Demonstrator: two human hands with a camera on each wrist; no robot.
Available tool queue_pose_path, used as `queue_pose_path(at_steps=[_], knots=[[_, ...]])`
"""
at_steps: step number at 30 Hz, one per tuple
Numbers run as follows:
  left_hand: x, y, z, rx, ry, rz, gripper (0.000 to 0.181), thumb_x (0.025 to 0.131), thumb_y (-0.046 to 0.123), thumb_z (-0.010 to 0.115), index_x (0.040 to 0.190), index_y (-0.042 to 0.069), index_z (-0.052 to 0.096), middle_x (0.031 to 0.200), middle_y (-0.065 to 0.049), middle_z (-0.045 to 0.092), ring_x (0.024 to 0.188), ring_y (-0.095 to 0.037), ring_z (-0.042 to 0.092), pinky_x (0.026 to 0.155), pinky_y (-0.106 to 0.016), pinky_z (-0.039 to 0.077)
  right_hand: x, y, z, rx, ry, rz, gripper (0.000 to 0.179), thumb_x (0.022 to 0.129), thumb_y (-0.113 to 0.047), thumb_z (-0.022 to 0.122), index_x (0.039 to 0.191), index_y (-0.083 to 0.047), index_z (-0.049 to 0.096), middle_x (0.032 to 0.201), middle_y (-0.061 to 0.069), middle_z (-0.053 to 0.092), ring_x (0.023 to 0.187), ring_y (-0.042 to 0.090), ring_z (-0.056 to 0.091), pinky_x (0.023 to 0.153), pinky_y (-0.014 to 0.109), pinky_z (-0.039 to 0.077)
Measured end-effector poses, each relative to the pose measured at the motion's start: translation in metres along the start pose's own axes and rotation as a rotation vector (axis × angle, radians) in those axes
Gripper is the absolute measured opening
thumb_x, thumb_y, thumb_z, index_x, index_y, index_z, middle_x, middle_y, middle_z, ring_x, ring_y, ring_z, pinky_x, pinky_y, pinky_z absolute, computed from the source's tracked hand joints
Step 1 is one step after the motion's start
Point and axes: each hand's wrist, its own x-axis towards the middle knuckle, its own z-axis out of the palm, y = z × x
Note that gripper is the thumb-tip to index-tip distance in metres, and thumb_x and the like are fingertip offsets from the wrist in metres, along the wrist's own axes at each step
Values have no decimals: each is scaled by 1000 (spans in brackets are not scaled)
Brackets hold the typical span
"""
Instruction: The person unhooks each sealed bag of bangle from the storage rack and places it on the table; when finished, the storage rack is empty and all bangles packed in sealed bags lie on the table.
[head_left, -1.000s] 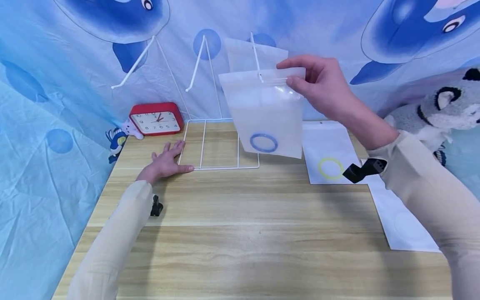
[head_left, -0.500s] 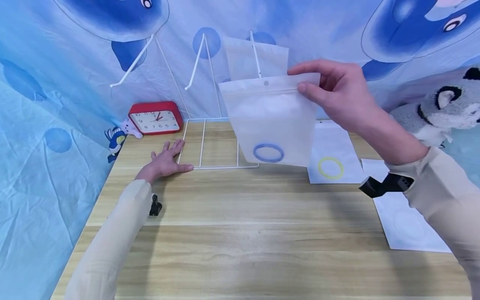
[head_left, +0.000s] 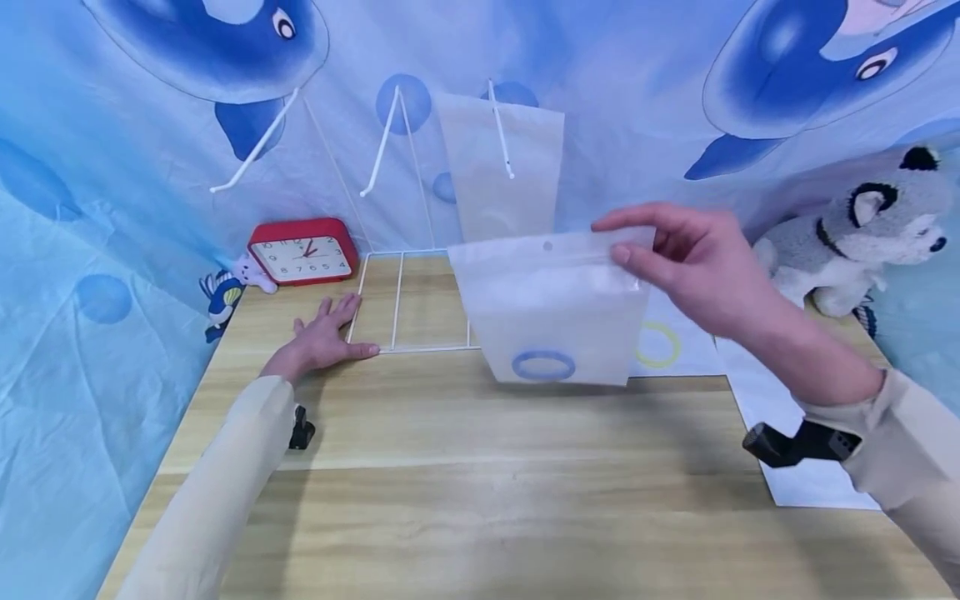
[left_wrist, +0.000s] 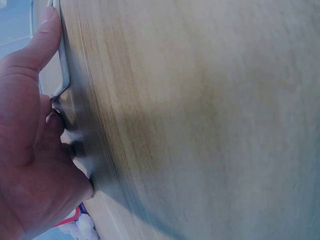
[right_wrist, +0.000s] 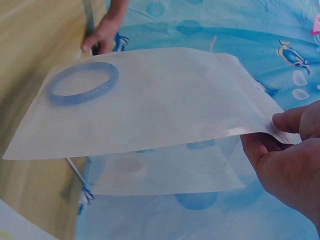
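My right hand [head_left: 693,267] pinches the upper right corner of a translucent white zip bag [head_left: 555,292], thumb in front. A blue ring [head_left: 543,365], like a bangle, shows through near its bottom, and a small hole is in its top strip. The bag hangs in front of the white wire rack [head_left: 395,312], apart from the rack's right hook [head_left: 501,133]. A second translucent bag [head_left: 498,196] hangs farther back on that hook. With fingers spread, my left hand [head_left: 322,337] rests at the rack base's front left corner, its thumb [left_wrist: 47,37] on the front wire.
The rack's left hook [head_left: 258,150] and middle hook [head_left: 381,150] bear nothing. A red clock [head_left: 303,252] stands behind my left hand. White bags, one with a yellow ring [head_left: 658,344], lie at right near a plush husky [head_left: 847,225].
My right hand has drawn the blue-ring bag forward off the right hook's tip and lowered it. The left hand stays at the rack's corner; the head view has tilted slightly.
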Motion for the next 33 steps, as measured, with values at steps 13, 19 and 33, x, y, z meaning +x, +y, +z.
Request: queue_pose_path(at_steps=[13,19,33], knots=[[-10,-5,8,0,-14,0,114,85,62,69,161,8,4,165,-19,-2,145,-50,-14,100,-79,-13,-62,17,12,149,-198,32,35,91,7,68,115,-18,75,59,1,40,47,18,34,38,33,28],[0,-1,4,-5,-15,5,116,84,64,69,161,10,2,165,-20,-4,145,-49,-17,100,-79,-14,-59,42,12,175,-196,243,27,95,-5,69,115,-20,73,62,5,44,51,18,37,39,31,30],[10,-1,3,-16,-44,-26,116,84,65,68,161,15,-2,166,-15,-8,146,-44,-21,102,-76,-16,-17,126,31,341,-179,441,25,95,-8,70,116,-20,75,66,4,41,57,17,38,47,22,33]])
